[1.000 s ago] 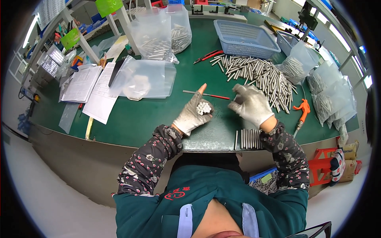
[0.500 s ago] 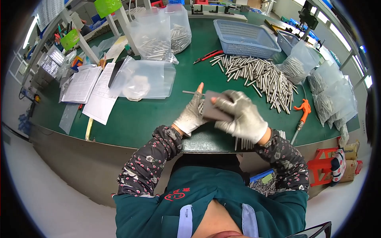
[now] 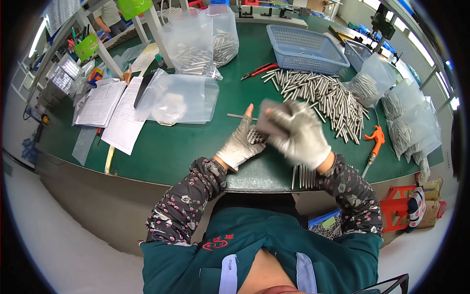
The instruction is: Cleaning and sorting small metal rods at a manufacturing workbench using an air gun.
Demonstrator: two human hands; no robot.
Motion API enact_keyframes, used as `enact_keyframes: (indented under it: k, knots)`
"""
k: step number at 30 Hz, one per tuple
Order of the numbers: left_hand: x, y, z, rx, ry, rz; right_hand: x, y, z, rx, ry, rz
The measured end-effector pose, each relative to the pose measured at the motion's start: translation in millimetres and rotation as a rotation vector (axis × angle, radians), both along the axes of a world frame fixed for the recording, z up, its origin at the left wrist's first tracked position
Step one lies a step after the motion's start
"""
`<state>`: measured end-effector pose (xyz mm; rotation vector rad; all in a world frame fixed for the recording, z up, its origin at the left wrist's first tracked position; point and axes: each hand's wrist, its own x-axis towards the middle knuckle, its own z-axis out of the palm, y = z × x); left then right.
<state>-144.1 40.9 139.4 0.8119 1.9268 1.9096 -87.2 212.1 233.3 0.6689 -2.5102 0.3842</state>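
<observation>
My left hand (image 3: 239,148), in a white glove with bare fingertips, is closed around a bundle of short metal pins (image 3: 255,136), their round ends facing the block. In my gloved right hand (image 3: 307,142) is a flat grey-brown block (image 3: 267,120), like a sanding pad, held close to the pin ends; motion blurs it, and I cannot tell whether they touch. Beyond my left hand a thin metal strip (image 3: 235,115) lies on the green table (image 3: 196,147). A row of pins (image 3: 304,177) lies at the table edge, partly hidden by my right wrist.
A large pile of pins (image 3: 328,100) lies ahead right, before a blue basket (image 3: 308,51). Red pliers (image 3: 259,71) and an orange air gun (image 3: 376,139) flank it. Bags of pins (image 3: 409,127) stand far right, plastic bags (image 3: 188,100) and papers (image 3: 100,105) left.
The block has tilted up and away from the bundle, with my right hand slightly higher. More pin ends now show in my left hand. A person has come into view at the far left.
</observation>
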Motion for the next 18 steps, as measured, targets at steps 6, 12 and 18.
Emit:
enact_keyframes:
  k: [6, 12, 18]
  knots:
    - [8, 1, 10, -0.078, -0.174, 0.011, -15, 18, -1, 0.096, 0.117, -0.324]
    - [10, 4, 7, -0.129, 0.174, 0.128, -11, 13, 3, 0.063, -0.009, -0.284]
    - [13, 2, 6, 0.271, -0.208, -0.001, -6, -11, -6, 0.086, 0.001, -0.109]
